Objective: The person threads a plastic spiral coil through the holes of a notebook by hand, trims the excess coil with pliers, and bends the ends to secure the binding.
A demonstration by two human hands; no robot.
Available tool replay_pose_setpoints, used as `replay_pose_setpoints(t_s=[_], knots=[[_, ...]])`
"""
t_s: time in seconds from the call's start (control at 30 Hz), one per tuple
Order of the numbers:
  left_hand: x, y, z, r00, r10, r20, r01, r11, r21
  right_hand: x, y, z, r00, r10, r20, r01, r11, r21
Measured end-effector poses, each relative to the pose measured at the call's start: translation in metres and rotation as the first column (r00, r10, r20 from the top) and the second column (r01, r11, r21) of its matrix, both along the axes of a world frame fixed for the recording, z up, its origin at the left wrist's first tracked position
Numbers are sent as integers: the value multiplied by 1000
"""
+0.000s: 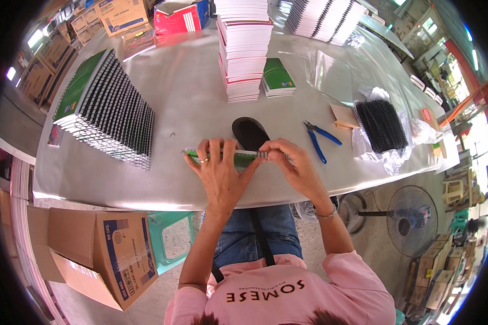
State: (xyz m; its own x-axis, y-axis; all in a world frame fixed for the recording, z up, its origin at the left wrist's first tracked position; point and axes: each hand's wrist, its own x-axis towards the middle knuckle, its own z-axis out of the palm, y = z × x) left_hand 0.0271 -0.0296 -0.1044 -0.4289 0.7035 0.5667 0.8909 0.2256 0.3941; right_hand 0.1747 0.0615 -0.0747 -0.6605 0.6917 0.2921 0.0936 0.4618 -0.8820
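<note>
A green-covered notebook (244, 161) stands on its edge near the front of the table, with a spiral coil along its upper edge. My left hand (218, 172) is closed round it, fingers over the far side and thumb on the near side. At the right end of the coil, my right hand (291, 163) pinches with thumb and fingers; the coil's tip is partly hidden there. Just beyond the notebook lies a black rounded object (249, 132). To the right of my hands are blue-handled cutting pliers (328, 136), jaws pointing away from me.
Spiral-bound green notebooks (116, 111) are stacked at left. A tall stack of paper blocks (245, 62) stands beside green booklets (279, 77) at the back. Black coils (382, 125) lie on plastic at right. Below are an open carton (100, 249), a stool (171, 238) and a fan (412, 221).
</note>
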Motion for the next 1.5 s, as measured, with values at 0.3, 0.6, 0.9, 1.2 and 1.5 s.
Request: replay_pose_setpoints(t_s=[0.3, 0.6, 0.9, 1.2, 1.5], knots=[[-9, -9, 12, 998, -60, 0, 59, 994, -94, -8, 0, 7, 969, -152, 193, 52, 895, 442], [-13, -10, 8, 997, -80, 2, 80, 994, -74, -17, -3, 8, 967, -156, 202, 56, 901, 430], [-12, -9, 8, 985, -102, 142, 87, 990, 112, -21, -4, 3, 977, -135, 163, 49, 894, 445], [-10, -10, 7, 989, -83, 122, 73, 994, 81, -24, -2, 1, 991, -89, 105, 43, 924, 381], [-9, -9, 5, 988, -68, 140, 58, 995, 80, -30, -6, 4, 990, -99, 105, 50, 917, 396]])
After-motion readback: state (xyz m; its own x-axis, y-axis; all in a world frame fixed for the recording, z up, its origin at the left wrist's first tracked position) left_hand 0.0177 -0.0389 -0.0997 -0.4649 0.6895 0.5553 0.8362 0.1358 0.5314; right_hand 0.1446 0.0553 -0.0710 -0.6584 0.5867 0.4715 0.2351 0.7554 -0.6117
